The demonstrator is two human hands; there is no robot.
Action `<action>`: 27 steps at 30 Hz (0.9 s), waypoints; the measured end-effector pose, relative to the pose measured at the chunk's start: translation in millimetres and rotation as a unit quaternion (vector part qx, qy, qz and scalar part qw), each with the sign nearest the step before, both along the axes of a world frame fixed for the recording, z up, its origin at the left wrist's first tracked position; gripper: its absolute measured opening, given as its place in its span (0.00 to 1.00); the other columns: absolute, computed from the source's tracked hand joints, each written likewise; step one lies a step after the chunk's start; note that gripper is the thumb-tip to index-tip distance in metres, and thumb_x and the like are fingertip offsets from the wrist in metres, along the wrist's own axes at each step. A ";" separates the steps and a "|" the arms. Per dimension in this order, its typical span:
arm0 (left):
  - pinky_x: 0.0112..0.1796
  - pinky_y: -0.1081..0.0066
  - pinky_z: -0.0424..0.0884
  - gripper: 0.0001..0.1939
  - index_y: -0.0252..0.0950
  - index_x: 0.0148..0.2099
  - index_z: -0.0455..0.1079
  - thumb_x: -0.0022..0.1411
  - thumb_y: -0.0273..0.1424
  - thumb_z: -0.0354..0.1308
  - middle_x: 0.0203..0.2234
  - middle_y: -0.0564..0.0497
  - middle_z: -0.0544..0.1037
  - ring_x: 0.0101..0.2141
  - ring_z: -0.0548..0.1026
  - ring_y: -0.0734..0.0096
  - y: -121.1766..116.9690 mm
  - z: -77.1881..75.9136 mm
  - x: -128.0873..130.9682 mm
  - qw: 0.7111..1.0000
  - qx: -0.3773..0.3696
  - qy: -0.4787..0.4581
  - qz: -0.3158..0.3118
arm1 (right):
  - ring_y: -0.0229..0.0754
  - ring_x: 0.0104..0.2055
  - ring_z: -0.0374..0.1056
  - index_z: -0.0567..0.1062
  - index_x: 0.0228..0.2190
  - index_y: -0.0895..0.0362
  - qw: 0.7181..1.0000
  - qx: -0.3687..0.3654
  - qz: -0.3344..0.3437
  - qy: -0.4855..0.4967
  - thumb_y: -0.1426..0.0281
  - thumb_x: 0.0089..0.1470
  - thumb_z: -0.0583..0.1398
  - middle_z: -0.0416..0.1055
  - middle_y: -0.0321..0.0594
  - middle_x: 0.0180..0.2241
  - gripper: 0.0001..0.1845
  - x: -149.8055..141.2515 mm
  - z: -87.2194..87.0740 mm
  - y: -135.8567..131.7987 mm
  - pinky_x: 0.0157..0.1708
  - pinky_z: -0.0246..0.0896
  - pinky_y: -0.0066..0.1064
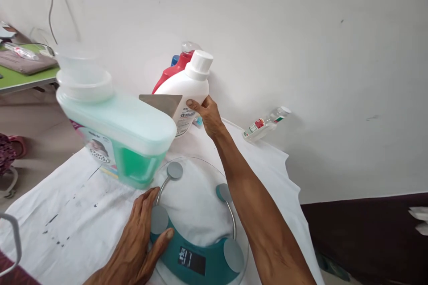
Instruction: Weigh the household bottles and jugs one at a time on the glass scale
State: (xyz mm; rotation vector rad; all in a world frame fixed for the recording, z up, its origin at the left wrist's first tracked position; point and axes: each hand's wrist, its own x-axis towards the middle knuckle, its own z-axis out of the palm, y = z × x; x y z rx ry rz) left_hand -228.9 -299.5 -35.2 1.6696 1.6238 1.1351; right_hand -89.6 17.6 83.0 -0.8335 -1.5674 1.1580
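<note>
My right hand [209,115] is closed around the side of a white laundry liquid bottle [187,82] with a white screw cap. The bottle tilts to the right, with its printed label partly showing. My left hand [143,227] rests at the left edge of a round glass scale [194,260], fingers stretched out and thumb apart on the teal part. The scale has a dark display, metal arcs and grey round pads. Close on the left stands a large translucent bottle [117,120] of green liquid, its outline slightly blurred. A grey-brown flat panel [163,103] partly covers the white bottle.
Behind the white bottle stand a red bottle [172,71] and a partly hidden blue item [174,60]. A clear labelled bottle [265,124] leans near the wall. White cloth [83,200] covers the table. At far left, a green table [26,78] bears a laptop-like slab.
</note>
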 end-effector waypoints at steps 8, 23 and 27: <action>0.66 0.41 0.69 0.30 0.43 0.77 0.55 0.78 0.41 0.52 0.68 0.36 0.68 0.68 0.68 0.46 -1.8 0.5 1.5 1.000 -0.005 -0.024 0.004 | 0.56 0.55 0.78 0.77 0.56 0.52 0.998 -0.028 0.058 -0.025 0.48 0.37 0.79 0.84 0.43 0.49 0.47 5.7 6.5 2.7 0.64 0.68 0.55; 0.66 0.41 0.70 0.35 0.45 0.79 0.50 0.76 0.39 0.54 0.70 0.37 0.66 0.70 0.66 0.44 1.4 -13.6 -7.7 0.999 -0.007 0.024 -0.029 | 0.56 0.51 0.79 0.81 0.49 0.51 1.000 0.018 -0.009 0.000 0.53 0.40 0.78 0.84 0.41 0.45 0.35 10.8 4.3 -26.5 0.53 0.76 0.52; 0.66 0.40 0.70 0.36 0.46 0.79 0.47 0.76 0.40 0.54 0.71 0.38 0.65 0.70 0.66 0.44 1.7 -12.0 -7.8 0.999 -0.004 0.029 -0.033 | 0.57 0.50 0.79 0.80 0.52 0.52 1.000 0.018 -0.020 -0.004 0.55 0.39 0.79 0.85 0.41 0.44 0.39 31.7 4.5 -22.4 0.54 0.75 0.53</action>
